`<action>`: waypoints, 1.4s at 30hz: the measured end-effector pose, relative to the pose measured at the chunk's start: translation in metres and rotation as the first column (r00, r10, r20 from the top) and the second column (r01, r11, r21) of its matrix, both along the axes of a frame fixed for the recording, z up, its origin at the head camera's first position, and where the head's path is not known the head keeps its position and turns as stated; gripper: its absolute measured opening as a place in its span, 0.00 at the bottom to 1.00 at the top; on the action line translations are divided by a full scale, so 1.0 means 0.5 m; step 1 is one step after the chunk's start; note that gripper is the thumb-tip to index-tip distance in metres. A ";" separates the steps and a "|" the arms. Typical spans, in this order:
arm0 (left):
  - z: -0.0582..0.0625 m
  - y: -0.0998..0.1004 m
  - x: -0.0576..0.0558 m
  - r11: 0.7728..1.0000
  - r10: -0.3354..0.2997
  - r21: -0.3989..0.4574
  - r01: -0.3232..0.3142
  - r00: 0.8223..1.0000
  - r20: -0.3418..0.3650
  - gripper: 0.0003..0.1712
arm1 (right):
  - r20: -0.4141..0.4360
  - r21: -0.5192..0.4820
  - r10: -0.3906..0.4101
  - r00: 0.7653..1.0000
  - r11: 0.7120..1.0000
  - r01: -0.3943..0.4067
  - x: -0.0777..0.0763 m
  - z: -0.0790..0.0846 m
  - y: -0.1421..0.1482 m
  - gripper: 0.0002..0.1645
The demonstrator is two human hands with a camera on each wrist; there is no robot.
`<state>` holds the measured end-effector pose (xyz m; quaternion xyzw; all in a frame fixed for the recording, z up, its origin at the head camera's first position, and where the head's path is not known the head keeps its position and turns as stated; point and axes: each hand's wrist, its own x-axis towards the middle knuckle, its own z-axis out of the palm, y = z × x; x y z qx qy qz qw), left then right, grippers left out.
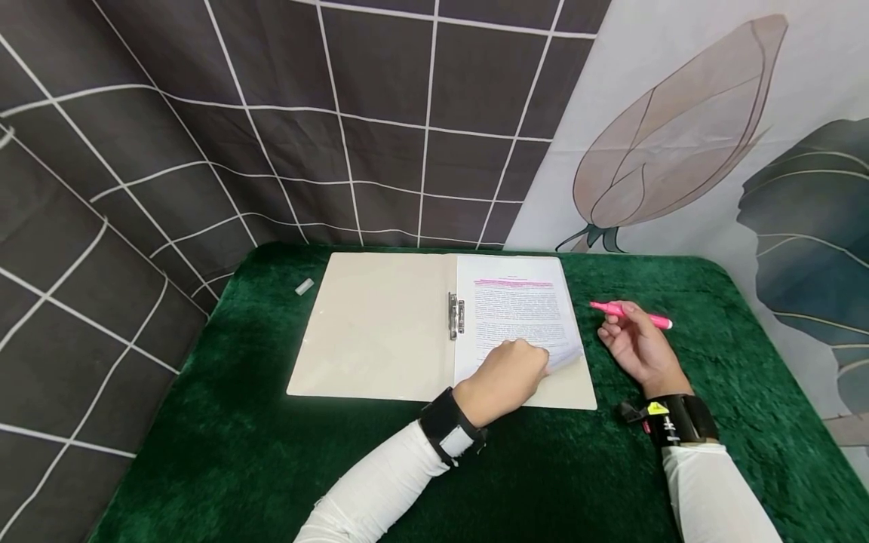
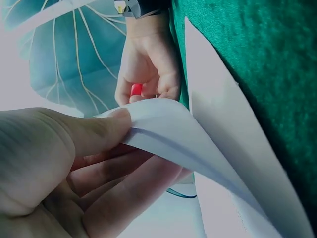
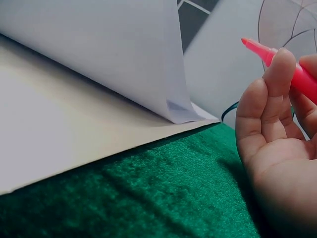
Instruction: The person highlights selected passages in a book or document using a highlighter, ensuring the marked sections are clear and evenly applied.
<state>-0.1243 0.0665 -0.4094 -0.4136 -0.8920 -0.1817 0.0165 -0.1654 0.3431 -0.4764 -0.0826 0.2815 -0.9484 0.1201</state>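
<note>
Printed sheets (image 1: 516, 309) lie on the right side of an open cream folder (image 1: 380, 324), with pink highlighting across the top lines. My left hand (image 1: 505, 377) pinches the lower right part of the paper and lifts it; in the left wrist view the paper (image 2: 168, 121) bends between thumb and fingers. To the right of the folder, my right hand (image 1: 641, 347) holds a pink highlighter (image 1: 660, 321), palm turned up. Its bare tip, seen in the right wrist view on the highlighter (image 3: 257, 48), points left toward the folder. The lifted sheets' underside (image 3: 114, 54) looks blank there.
A metal clip (image 1: 456, 315) sits near the folder's spine. Left of the folder lies a small whitish block (image 1: 305, 286). Green plush cloth (image 1: 224, 452) covers the table. A dark gridded curtain (image 1: 380, 83) and a white one with plant shapes hang behind.
</note>
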 end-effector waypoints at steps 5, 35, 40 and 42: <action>0.003 0.001 -0.001 1.000 0.019 0.005 -0.019 1.000 0.009 0.14 | -0.004 -0.008 0.000 1.000 1.000 0.000 0.001 0.000 -0.001 0.24; 0.022 -0.015 -0.016 0.989 0.062 0.126 -0.074 0.993 0.096 0.07 | 0.013 -0.058 0.003 1.000 0.998 -0.002 0.002 0.001 0.001 0.25; 0.027 -0.021 -0.017 0.972 0.121 0.175 -0.158 0.971 0.207 0.03 | 0.000 -0.069 0.010 1.000 0.998 -0.010 0.003 0.000 0.001 0.25; 0.030 -0.027 -0.018 0.966 0.143 0.177 -0.189 0.960 0.242 0.11 | -0.003 -0.069 0.012 1.000 0.998 -0.012 0.002 -0.001 0.000 0.25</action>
